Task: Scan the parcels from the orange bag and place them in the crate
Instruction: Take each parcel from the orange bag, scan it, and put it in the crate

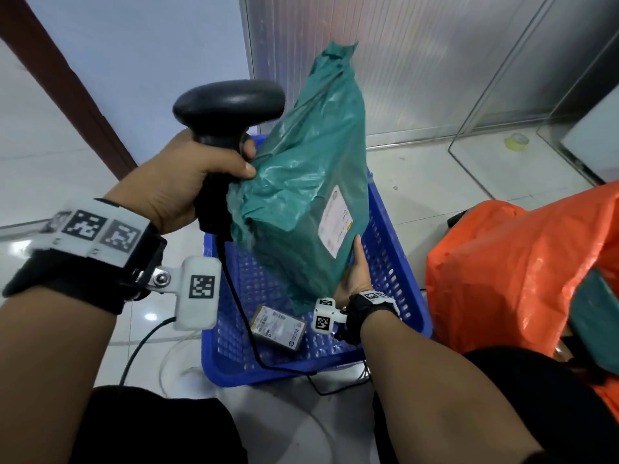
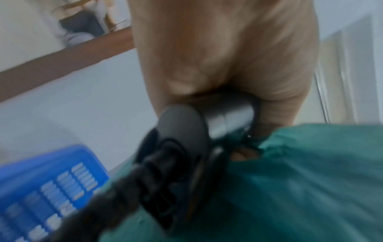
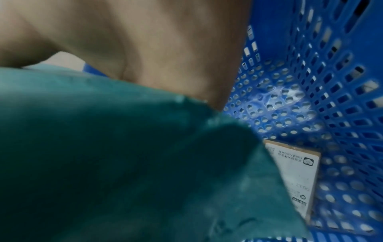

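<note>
A large green plastic parcel (image 1: 311,182) with a white label (image 1: 336,221) hangs upright over the blue crate (image 1: 395,249). My right hand (image 1: 355,272) holds its lower right edge, thumb along the side. My left hand (image 1: 201,175) grips the black barcode scanner (image 1: 227,105) by its handle, and its thumb presses the parcel's left edge. A small boxed parcel (image 1: 278,326) lies on the crate floor. In the right wrist view the green parcel (image 3: 124,163) covers most of the boxed parcel (image 3: 294,176). The orange bag (image 1: 522,279) stands to the right.
The scanner's black cable (image 1: 248,316) runs down through the crate and over its near rim. A roll of tape (image 1: 517,141) lies on the floor at the back right, beside a glass panel. White tiled floor surrounds the crate.
</note>
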